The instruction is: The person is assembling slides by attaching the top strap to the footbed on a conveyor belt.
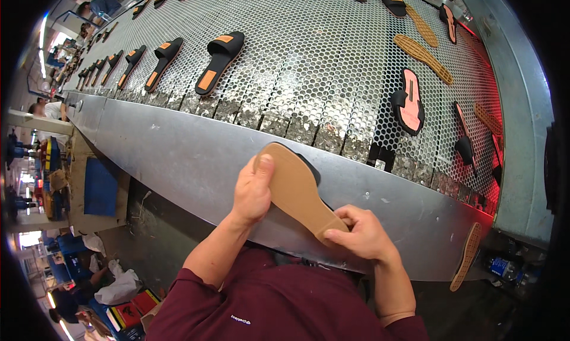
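Between my two hands is a slide sandal, its flat tan sole facing up at me and a bit of its black strap showing along the far edge. My left hand grips the wide toe end, thumb pressed on the sole. Around the narrow heel end my right hand is closed, its thumb on the sole near the tip. The sandal is tilted above the metal ledge in front of me. Fingers under the sandal are mostly hidden.
A perforated metal conveyor runs beyond the ledge. Finished black slides stand in a row at left. At right lie a pink-lined upper and a loose tan sole. Another sole rests on the ledge's right end, near plastic bottles.
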`<state>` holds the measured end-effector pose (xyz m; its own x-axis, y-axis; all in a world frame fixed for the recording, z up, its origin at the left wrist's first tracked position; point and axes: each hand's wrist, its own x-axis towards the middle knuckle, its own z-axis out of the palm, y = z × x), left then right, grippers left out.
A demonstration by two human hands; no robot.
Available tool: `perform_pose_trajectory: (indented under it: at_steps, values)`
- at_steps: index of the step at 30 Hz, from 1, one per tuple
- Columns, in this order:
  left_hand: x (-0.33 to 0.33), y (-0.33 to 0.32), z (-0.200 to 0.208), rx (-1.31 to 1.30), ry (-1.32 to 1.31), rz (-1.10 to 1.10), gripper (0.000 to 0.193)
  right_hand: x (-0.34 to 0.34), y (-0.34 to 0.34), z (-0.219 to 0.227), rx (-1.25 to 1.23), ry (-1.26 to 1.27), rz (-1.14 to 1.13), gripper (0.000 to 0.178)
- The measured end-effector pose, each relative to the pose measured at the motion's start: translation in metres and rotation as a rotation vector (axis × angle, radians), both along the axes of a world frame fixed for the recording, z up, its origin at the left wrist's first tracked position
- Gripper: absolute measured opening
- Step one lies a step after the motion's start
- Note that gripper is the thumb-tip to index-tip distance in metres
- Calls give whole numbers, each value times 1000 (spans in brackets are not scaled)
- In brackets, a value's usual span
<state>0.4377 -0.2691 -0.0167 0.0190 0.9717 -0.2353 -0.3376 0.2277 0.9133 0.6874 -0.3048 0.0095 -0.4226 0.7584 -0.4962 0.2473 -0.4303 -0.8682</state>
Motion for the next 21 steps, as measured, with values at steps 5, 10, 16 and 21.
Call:
perform_pose_trajectory:
  at_steps: [5,10,16,21]
  values:
    - [10,-7,-9,293,602,233,48,24,-7,-28,-77,288,-376,38]
    - [35,-6,56,911,1197,-495,75,25,0,-12,-13,209,-332,42]
    - [70,1,31,816,1069,-711,71,25,-3,-13,54,270,-372,43]
    - [69,3,36,786,1016,-674,69,36,-15,-40,92,290,-503,26]
